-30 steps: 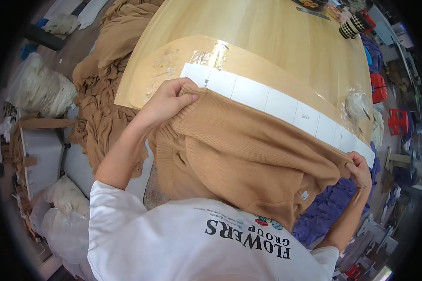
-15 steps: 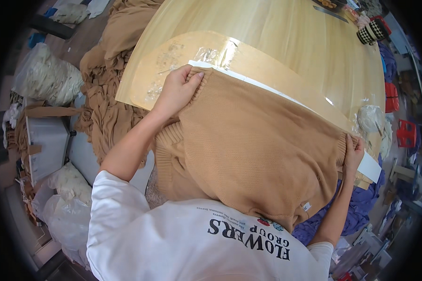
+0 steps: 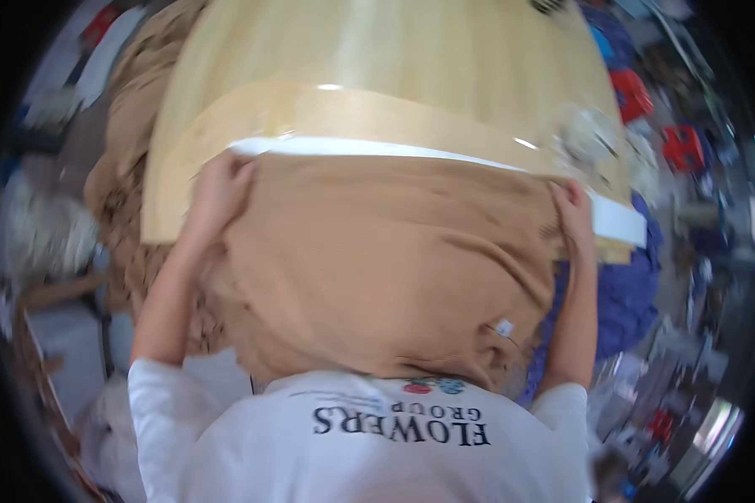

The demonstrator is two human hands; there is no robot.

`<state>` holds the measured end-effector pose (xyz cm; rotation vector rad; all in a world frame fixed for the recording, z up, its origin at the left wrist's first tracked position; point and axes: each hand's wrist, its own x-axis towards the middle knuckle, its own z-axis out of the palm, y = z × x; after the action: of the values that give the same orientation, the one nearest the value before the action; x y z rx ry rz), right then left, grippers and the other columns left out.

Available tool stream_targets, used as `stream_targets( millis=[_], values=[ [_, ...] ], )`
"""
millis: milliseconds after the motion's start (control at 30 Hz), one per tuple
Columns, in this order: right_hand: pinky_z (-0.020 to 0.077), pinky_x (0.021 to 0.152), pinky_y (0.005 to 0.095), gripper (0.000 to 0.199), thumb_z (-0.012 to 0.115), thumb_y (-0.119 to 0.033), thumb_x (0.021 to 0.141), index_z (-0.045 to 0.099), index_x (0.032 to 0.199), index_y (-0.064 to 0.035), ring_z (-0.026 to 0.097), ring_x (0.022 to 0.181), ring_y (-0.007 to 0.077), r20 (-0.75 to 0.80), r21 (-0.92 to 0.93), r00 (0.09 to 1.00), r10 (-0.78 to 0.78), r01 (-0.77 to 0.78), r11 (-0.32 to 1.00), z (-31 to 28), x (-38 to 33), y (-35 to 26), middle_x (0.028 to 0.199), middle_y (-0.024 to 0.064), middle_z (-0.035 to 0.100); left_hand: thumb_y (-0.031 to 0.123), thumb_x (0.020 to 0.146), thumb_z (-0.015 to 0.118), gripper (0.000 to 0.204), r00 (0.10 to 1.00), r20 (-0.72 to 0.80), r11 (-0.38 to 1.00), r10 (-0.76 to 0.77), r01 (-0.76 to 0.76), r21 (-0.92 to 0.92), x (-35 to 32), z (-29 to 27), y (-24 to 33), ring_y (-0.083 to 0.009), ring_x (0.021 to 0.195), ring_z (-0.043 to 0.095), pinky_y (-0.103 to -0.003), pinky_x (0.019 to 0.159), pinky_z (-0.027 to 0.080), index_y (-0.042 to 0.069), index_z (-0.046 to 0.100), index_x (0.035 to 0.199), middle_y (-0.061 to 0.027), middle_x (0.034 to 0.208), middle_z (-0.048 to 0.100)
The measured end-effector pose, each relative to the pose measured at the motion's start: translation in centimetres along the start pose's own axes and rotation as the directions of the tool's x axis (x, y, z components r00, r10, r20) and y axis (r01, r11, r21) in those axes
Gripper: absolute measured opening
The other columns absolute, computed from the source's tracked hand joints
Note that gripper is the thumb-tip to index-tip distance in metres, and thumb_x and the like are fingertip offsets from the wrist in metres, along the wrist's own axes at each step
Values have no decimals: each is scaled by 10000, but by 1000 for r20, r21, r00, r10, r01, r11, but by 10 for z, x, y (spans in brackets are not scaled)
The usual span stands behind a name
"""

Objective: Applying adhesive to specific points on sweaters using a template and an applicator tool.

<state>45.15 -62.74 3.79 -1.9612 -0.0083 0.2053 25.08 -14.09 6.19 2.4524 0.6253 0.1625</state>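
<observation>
A tan knit sweater [image 3: 386, 260] is spread between my hands, its far edge along the near side of the table. My left hand [image 3: 222, 191] is closed on its far left corner, blurred by motion. At the far right corner my right hand [image 3: 572, 211] pinches the knit between thumb and fingers. A long white strip [image 3: 335, 147] shows just beyond the sweater's far edge and comes out again beside my right hand. Low on the sweater's right part is a small white label [image 3: 504, 327]. The near part of the sweater hangs against my white shirt.
The pale wood-look table [image 3: 377, 50] has a tan curved sheet taped on it. Tan knit fabric [image 3: 130, 172] is heaped at the left. Purple cloth [image 3: 617, 293] hangs at the right, below a clear plastic bag [image 3: 589, 134]. Red stools [image 3: 682, 149] stand farther right.
The whole view has turned, so the sweater's far edge now lies nearly level. Both hands keep their grip on the corners; the ribbed part near my left forearm no longer shows clearly.
</observation>
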Motion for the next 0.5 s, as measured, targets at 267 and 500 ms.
stream_targets(
  millis=[267,500],
  values=[
    [405,544,232,377,660,-46,768,468,1088,5,476,571,68,-116,-275,977,-180,142,951,-3,-30,-1,598,8,530,41,807,567,283,711,263,740,652,-520,-427,-37,54,243,-361,949,550,-394,829,462,-36,540,1078,-195,1034,552],
    [428,545,296,314,585,-5,747,477,1042,-13,526,555,156,-274,-274,938,-210,134,952,0,-38,0,590,62,531,288,799,593,520,560,250,557,790,-826,86,-65,216,294,-282,1148,405,-417,970,295,14,481,1227,-130,1293,443]
  ],
)
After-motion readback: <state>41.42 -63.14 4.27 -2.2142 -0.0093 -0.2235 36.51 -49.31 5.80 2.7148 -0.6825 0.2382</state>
